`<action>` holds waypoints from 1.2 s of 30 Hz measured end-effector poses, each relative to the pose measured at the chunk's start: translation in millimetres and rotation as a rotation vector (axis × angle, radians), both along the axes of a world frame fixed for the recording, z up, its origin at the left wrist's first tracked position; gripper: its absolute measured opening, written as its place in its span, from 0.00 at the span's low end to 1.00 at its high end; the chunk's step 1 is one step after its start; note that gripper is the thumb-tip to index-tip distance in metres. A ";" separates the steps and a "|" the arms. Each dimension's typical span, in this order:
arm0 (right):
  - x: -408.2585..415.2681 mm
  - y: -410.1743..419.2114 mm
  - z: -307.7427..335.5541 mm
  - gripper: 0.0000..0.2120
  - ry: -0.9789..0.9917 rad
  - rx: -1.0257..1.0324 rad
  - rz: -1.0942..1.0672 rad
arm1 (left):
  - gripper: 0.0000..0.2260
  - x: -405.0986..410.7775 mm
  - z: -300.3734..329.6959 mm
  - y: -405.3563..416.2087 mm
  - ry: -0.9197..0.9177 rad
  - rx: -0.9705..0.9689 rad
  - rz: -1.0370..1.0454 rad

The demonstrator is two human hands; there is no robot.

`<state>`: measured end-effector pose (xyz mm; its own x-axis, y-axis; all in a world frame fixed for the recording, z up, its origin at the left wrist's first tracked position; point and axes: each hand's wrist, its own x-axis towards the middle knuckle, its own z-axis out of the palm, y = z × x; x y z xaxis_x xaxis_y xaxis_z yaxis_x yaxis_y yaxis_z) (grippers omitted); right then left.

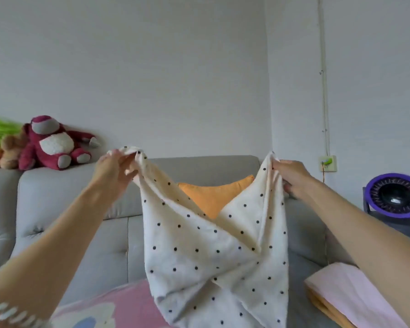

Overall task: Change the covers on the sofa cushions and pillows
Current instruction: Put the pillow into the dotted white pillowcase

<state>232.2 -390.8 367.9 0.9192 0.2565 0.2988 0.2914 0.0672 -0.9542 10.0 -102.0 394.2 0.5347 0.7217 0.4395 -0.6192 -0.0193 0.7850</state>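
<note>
Grey sofa (pixel 81 209) upholstery fills the lower background beneath a plain white wall (pixel 175 67). On the sofa back at left sits a maroon plush bear (pixel 52 143), beside a smaller brown plush toy (pixel 10 150). A pink printed cushion (pixel 118 304) lies at the bottom centre.

Task item: a white cover with black dots (pixel 211 245) hangs in mid-air in front of the sofa, held by its two upper corners, with the top edge sagging in a V between them. The cloth is twisted and folded lower down. An orange pillow (pixel 213 195) leans against the sofa back behind the V. A folded pale pink cloth over an orange layer (pixel 346 294) rests on the seat at lower right. A purple-rimmed round fan (pixel 395 195) stands at far right.

Left hand (pixel 111 171): raised, arm extended, fingers pinching the left corner. Right hand (pixel 291 178): raised, arm extended, fingers curled around the right corner.
</note>
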 end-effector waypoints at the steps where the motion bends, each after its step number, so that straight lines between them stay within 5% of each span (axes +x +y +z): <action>1: 1.6 4.1 22.5 0.19 -0.037 0.081 0.026 | 0.11 -8.1 22.6 9.0 -0.102 0.042 0.015; 7: -8.0 35.0 48.7 0.11 -0.027 0.453 0.287 | 0.11 -83.8 19.5 79.8 -0.317 0.023 0.209; 11: -2.0 36.7 -24.2 0.08 0.221 0.502 0.386 | 0.03 -143.7 -69.5 96.6 -0.073 -0.136 0.527; 14: -15.0 24.1 -98.6 0.11 0.320 0.444 0.376 | 0.03 -175.9 -136.7 71.4 0.303 -0.078 0.707; 17: -31.7 2.8 -155.6 0.20 0.280 0.134 0.336 | 0.10 -199.3 -179.4 60.6 0.864 0.214 0.893; 19: -38.2 -13.4 -182.4 0.15 0.176 -0.123 0.287 | 0.11 -205.1 -186.5 46.4 1.087 0.340 0.994; 24: -23.5 -51.2 -244.0 0.09 -0.180 -0.702 0.093 | 0.08 -213.9 -211.6 1.7 1.099 0.541 1.055; 27: -19.0 -54.8 -270.2 0.13 -0.176 -1.138 0.238 | 0.11 -221.5 -240.4 -10.1 1.114 0.657 0.768; 29: -25.7 -46.4 -271.8 0.08 -0.142 -1.101 0.342 | 0.15 -215.8 -250.2 -11.6 1.142 0.676 0.649; 31: -37.7 -28.4 -262.1 0.04 -0.204 -0.895 0.272 | 0.17 -205.2 -254.4 -6.6 1.131 0.652 0.755; 36: -99.2 59.3 -225.5 0.07 -0.635 -0.612 0.143 | 0.06 -197.7 -250.2 7.3 1.221 0.576 0.906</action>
